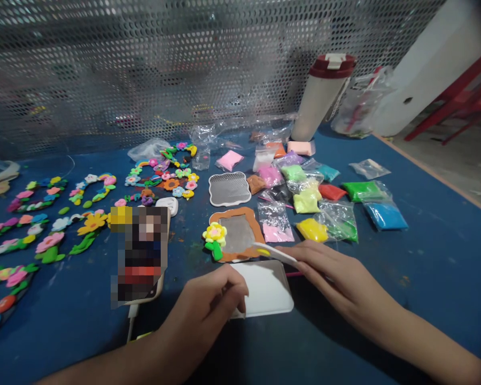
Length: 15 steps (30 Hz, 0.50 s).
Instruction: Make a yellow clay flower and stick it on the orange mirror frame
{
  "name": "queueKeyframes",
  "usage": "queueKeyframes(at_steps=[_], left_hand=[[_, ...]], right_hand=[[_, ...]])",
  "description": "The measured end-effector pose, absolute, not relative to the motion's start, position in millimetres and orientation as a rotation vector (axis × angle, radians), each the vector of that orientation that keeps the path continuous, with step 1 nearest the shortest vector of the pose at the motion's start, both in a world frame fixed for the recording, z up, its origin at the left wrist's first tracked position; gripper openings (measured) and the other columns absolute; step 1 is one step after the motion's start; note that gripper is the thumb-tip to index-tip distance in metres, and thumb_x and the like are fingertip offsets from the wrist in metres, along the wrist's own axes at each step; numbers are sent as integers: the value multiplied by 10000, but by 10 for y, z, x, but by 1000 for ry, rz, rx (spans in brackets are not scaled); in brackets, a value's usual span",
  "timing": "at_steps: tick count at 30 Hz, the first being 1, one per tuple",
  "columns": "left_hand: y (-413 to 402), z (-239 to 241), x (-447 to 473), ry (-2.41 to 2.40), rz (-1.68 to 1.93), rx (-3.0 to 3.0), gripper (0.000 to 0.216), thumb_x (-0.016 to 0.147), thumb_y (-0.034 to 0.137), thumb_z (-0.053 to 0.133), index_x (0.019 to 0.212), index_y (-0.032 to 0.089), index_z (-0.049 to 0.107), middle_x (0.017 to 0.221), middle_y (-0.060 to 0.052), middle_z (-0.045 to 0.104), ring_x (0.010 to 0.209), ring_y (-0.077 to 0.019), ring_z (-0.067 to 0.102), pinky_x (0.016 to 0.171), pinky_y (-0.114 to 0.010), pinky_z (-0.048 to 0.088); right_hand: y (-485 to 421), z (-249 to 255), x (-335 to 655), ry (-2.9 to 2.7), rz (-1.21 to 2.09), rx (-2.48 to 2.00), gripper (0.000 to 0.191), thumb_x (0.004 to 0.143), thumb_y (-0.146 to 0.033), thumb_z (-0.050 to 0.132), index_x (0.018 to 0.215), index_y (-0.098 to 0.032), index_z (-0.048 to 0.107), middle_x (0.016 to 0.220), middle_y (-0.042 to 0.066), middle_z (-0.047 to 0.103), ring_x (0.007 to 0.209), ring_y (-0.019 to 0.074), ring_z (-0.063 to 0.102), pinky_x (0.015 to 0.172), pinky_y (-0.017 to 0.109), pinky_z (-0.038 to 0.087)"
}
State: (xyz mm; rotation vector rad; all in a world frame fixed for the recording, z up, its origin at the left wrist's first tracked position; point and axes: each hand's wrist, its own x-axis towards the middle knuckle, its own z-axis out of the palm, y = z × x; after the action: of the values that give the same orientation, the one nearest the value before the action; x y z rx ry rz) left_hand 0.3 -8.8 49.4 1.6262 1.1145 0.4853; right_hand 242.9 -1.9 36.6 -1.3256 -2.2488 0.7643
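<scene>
My left hand (210, 310) is curled, fingertips pinched at the left edge of a white board (266, 291) on the blue table (425, 256); what they pinch is hidden. My right hand (334, 272) grips a white modelling tool (274, 252) with a dab of yellow clay near its tip, pointed left over an orange-framed mirror (237, 233). That frame carries a yellow clay flower with a green stem (214, 239) at its left edge. A white-framed mirror (229, 188) lies just behind it.
Small bags of coloured clay (328, 206) lie scattered at the right. Several finished flower-decorated clay pieces (84, 214) cover the left. A phone (142, 256) rests left of my left hand. A white bottle with a red lid (323, 96) stands by the perforated metal wall (144, 69).
</scene>
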Motion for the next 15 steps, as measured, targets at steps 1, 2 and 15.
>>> queueKeyframes(at_steps=[1, 2, 15], left_hand=[[-80, 499, 4, 1115, 476, 1646, 315, 935, 354, 369, 720, 180, 520, 681, 16, 532, 631, -114, 484, 593, -219, 377], [-72, 507, 5, 1119, 471, 1674, 308, 930, 353, 377, 716, 180, 516, 683, 16, 537, 631, -115, 489, 587, -217, 377], [94, 571, 37, 1205, 772, 2632, 327, 830, 361, 592, 1113, 198, 588, 1073, -106, 581, 895, -207, 587, 698, -288, 507]], right_hand=[[-11, 383, 2421, -2240, 768, -1368, 287, 942, -224, 341, 1088, -227, 588, 988, 67, 648, 884, 176, 605, 750, 305, 497], [-2, 404, 2411, -2228, 780, -1413, 280, 942, -229, 336, 1027, -216, 603, 941, 63, 659, 834, 171, 611, 715, 296, 496], [102, 575, 2256, -2207, 904, -1435, 263, 928, -238, 371, 873, -197, 625, 822, 48, 690, 689, 159, 616, 595, 254, 446]])
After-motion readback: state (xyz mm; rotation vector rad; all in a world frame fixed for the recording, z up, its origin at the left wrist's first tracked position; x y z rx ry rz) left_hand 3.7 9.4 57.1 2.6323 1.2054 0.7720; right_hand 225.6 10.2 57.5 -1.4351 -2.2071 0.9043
